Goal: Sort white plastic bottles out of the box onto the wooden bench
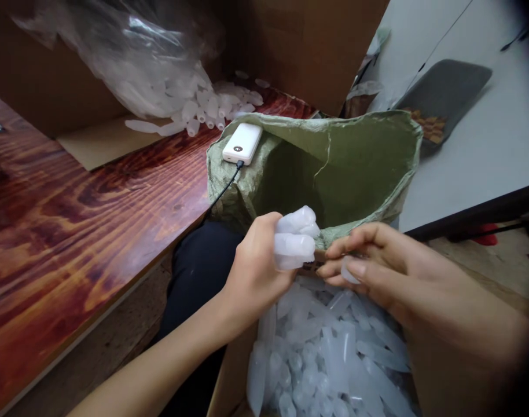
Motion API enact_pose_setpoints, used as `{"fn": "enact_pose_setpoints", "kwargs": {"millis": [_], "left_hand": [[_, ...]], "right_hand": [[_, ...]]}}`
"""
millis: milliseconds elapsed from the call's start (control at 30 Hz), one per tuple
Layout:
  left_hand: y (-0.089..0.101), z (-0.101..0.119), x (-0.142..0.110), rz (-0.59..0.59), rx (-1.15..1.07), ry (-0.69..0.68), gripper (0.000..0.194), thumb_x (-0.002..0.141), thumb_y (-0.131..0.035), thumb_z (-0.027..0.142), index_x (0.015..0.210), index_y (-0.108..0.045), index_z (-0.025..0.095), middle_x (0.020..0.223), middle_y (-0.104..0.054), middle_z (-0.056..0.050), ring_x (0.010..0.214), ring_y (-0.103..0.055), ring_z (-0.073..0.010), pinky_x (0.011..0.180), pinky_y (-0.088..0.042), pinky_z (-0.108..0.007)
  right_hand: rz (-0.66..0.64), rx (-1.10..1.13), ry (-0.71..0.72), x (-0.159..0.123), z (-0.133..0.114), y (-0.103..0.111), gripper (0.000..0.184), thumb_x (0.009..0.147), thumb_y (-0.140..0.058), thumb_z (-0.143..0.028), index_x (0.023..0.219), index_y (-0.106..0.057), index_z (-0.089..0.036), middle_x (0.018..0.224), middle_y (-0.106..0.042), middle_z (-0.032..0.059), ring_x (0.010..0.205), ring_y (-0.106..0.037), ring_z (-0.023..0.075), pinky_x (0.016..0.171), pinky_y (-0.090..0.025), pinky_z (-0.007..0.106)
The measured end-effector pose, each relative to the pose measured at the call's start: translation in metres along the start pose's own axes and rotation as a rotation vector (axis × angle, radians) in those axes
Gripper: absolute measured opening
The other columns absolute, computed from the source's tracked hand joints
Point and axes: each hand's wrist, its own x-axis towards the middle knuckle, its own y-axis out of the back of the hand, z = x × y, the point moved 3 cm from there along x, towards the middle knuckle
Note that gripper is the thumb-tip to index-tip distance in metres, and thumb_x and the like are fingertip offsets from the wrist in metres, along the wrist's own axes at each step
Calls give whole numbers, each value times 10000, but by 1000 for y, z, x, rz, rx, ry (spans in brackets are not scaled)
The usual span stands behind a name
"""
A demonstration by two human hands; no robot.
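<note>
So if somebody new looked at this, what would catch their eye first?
Probably the left hand, mid-picture, gripping a bundle of translucent white pieces, with the right hand beside it holding a single piece. Below them, a cardboard box holds a heap of similar pieces. Just beyond the hands, an open green sack stands out, a white device with a black cable lying on its left edge.

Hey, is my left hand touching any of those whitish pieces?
Touching. The head view shows the left hand wrapped around several whitish pieces, their ends sticking out.
</note>
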Motion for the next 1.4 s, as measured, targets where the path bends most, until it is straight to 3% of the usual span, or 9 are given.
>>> {"fn": "enact_pose_setpoints", "kwargs": {"millis": [167, 267, 333, 833, 967, 1067, 1167, 1333, 1400], "left_hand": [[5, 3, 5, -70, -179, 160, 339, 744, -670, 210, 1034, -497, 187, 923, -616, 1, 768, -597, -128, 655, -466, -218], [5, 4, 6, -122, -232, 214, 362, 742, -674, 225, 1054, -493, 190, 934, -624, 5, 776, -601, -129, 648, -463, -216], [3, 4, 5, -158, -252, 235, 377, 745, -681, 242, 1066, -488, 191, 930, -632, 5, 774, -606, -133, 644, -465, -221], [-4, 3, 0, -213, -228, 159, 394, 748, -719, 260, 1056, -484, 187, 951, -642, -26, 746, -609, -151, 620, -468, -255], [-3, 3, -3, -210, -202, 100, 425, 738, -730, 264, 1072, -477, 192, 957, -636, -27, 760, -615, -157, 612, -466, -252], [-2, 3, -4, -211, -171, 47, 421, 746, -722, 258, 1081, -477, 196, 975, -626, -33, 811, -627, -168, 660, -482, -266], [-3, 3, -5, -223, -165, 17, 428, 751, -712, 251, 1101, -472, 191, 984, -625, -45, 841, -633, -180, 677, -491, -279], [-5, 2, -7, -227, -129, 31, 460, 728, -717, 220, 1113, -467, 201, 1005, -630, -51, 868, -640, -198, 699, -502, -300], [-6, 2, -7, -254, -111, 28, 451, 725, -718, 230, 1102, -472, 204, 994, -631, -51, 854, -642, -207, 690, -504, -310]], "right_hand": [[181, -506, 351, -2, -11, 12, 145, 821, -739, -374, 903, -655, -289, 812, -671, -26, 675, -650, 117, 559, -513, 187], [162, -729, 586, -5, -18, 5, 153, 859, -696, -299, 1009, -683, -327, 1047, -649, -9, 917, -646, 145, 721, -522, 211], [104, -830, 648, -6, -20, 0, 237, 898, -632, -239, 1122, -651, -314, 1131, -635, 5, 1012, -627, 151, 813, -515, 225], [-53, -869, 624, -3, -17, -10, 112, 936, -573, -232, 1043, -596, -256, 1065, -686, 35, 958, -651, 193, 818, -518, 317], [-41, -918, 560, -2, -13, -8, 108, 931, -591, -311, 1004, -609, -233, 916, -696, 27, 790, -661, 178, 644, -502, 291], [-12, -1026, 524, 1, -10, -7, 234, 946, -552, -419, 869, -625, -210, 693, -649, 4, 574, -594, 156, 500, -406, 293], [-23, -1089, 527, 3, -10, -5, 343, 965, -501, -454, 754, -607, -205, 605, -601, -9, 508, -546, 142, 477, -356, 290], [-155, -1025, 451, 1, -10, -4, 169, 919, -586, -384, 978, -615, -229, 725, -646, -7, 548, -565, 138, 489, -396, 261], [-152, -1061, 480, 0, -11, -5, 262, 959, -506, -378, 770, -590, -216, 657, -616, 1, 533, -546, 142, 487, -368, 270]]}}
